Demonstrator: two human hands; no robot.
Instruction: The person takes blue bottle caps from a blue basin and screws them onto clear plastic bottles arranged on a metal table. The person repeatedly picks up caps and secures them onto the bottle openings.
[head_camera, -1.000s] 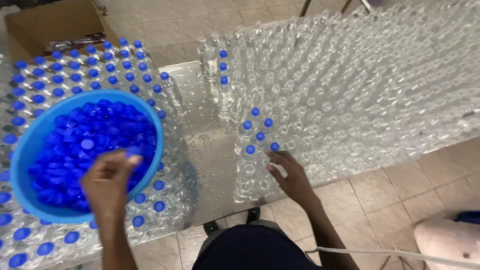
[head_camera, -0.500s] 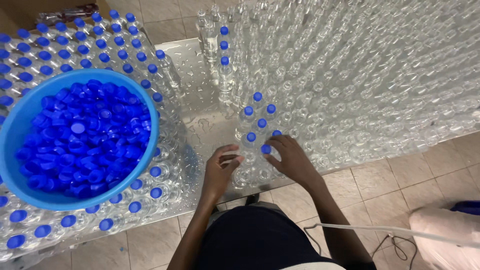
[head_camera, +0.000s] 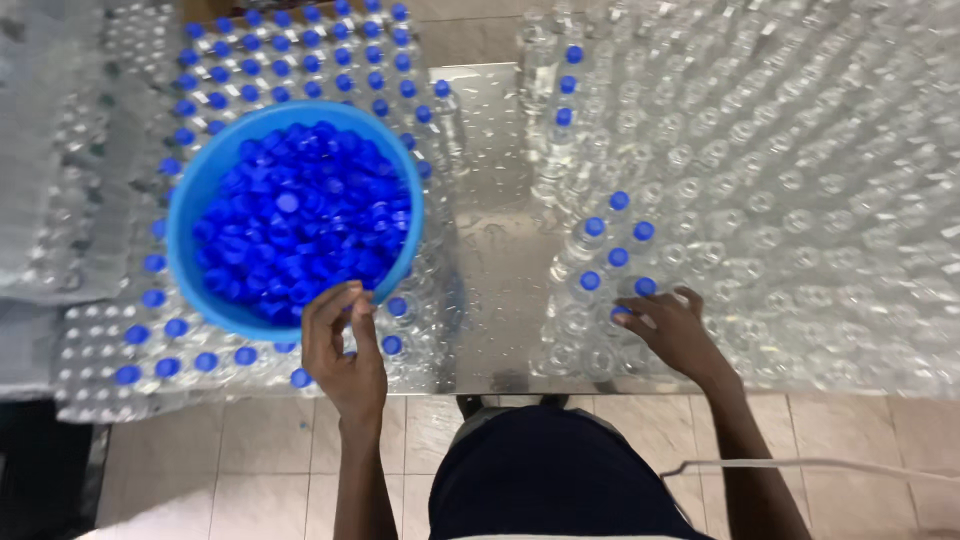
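Note:
A round blue bowl (head_camera: 190, 215) heaped with blue bottle caps (head_camera: 300, 220) rests on top of capped clear bottles (head_camera: 290, 70) at the left. My left hand (head_camera: 345, 350) is at the bowl's near rim, its fingers curled over the edge onto the caps; what they hold is hidden. On the right stand several clear bottles without caps (head_camera: 790, 190), with a small group of capped ones (head_camera: 612, 245) at their near left corner. My right hand (head_camera: 675, 335) lies on these bottles, fingertips pinching a blue cap (head_camera: 621, 313) on a bottle top.
A bare strip of wet steel table (head_camera: 490, 250) runs between the two bottle groups. Shrink-wrapped bottle packs (head_camera: 60, 180) lie at the far left. Beige floor tiles (head_camera: 250, 450) and a white cable (head_camera: 820, 466) are below the table's near edge.
My left hand went from the bowl to the bottles beside my right hand, then back to the bowl's rim. The right hand stayed on the same bottles, and one more cap shows there.

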